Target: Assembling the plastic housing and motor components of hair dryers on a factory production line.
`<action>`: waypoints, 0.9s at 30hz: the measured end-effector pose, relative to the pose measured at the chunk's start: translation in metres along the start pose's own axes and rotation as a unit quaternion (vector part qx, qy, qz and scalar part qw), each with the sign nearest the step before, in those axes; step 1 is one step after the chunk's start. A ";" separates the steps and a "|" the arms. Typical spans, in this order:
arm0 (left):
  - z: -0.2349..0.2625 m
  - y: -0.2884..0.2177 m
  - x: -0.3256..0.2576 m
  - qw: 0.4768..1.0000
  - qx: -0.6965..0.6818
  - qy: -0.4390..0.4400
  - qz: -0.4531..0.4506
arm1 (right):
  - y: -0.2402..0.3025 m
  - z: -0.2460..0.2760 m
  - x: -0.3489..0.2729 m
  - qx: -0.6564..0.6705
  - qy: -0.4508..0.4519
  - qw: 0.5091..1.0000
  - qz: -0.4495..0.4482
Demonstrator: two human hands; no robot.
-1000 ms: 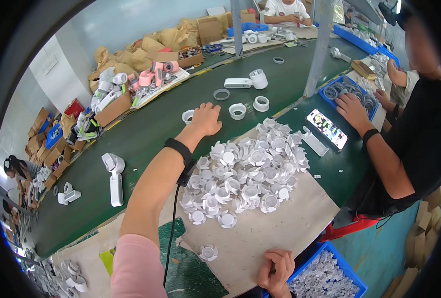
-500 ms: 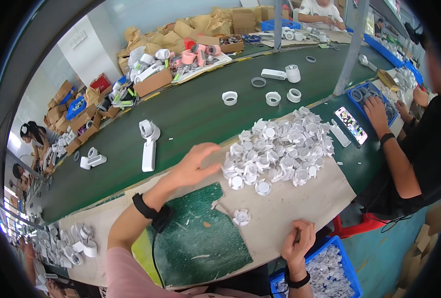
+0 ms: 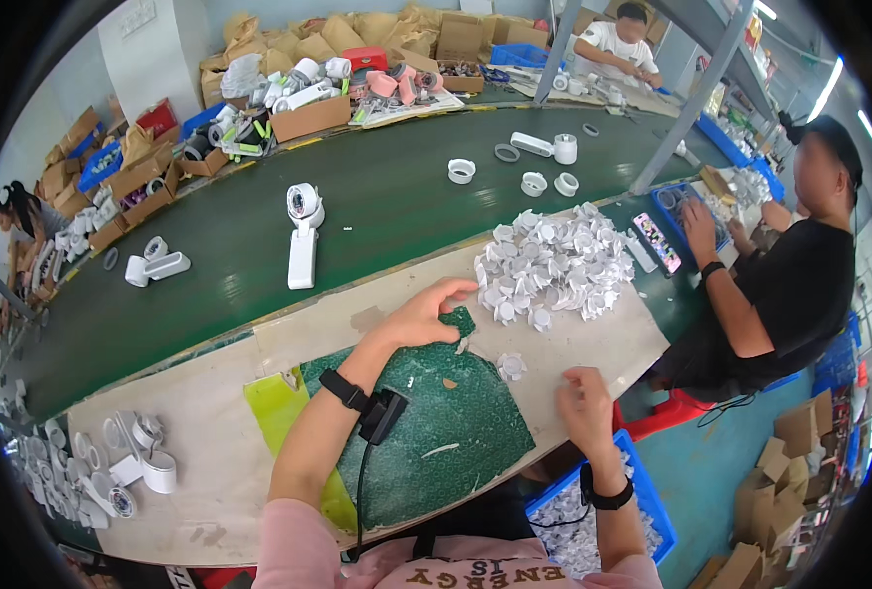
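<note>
White, finned plastic caps (image 3: pixel 554 265) are heaped far right; one matching cap (image 3: pixel 511 367) is set apart, nearer; the bulk appears unhandled. Blue plastic bin (image 3: pixel 654 498), near right, is filled with small white parts (image 3: pixel 566 545). Left hand (image 3: pixel 421 319) is spread beside the caps; right hand (image 3: pixel 585 407) is curled, contents indeterminable.

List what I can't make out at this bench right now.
All in the head view:
Right hand: curled and blurred; cannot tell if it holds anything.
Left hand: detail too small to tell whether it touches the white pile.
That white pile: its top layer hides what lies beneath.
Blue bin: partly hidden by the right forearm.
Phone: screen too small to read.
</note>
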State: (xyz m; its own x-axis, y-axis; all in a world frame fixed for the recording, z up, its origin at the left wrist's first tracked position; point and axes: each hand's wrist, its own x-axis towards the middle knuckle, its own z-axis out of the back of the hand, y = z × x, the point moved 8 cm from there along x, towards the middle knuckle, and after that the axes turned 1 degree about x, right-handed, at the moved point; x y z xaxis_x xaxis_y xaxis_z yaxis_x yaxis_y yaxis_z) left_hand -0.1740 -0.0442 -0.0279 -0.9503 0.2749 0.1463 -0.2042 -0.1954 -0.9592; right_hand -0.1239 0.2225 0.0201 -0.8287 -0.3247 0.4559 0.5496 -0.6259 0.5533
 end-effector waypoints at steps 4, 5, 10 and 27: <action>-0.012 -0.016 -0.005 0.977 0.189 0.014 -0.095 | 0.045 -0.026 0.022 0.008 0.126 0.991 0.040; -0.013 -0.017 -0.005 0.978 0.184 0.008 -0.096 | 0.052 -0.034 0.027 -0.013 0.163 0.985 0.056; -0.015 -0.017 -0.005 0.970 0.207 -0.083 -0.099 | 0.060 -0.064 0.048 -0.118 0.242 0.952 0.145; -0.020 -0.016 0.001 0.949 0.261 -0.148 -0.096 | -0.045 -0.044 0.289 -0.321 0.195 0.924 0.071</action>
State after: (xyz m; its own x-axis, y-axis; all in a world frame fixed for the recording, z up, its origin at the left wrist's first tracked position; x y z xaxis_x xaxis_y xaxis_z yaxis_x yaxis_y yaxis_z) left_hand -0.1667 -0.0218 -0.0177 -0.8926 0.0909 0.4415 -0.3951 -0.6293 -0.6692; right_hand -0.3930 0.1255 0.0965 -0.7975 -0.5877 0.1369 0.5828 -0.8089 -0.0778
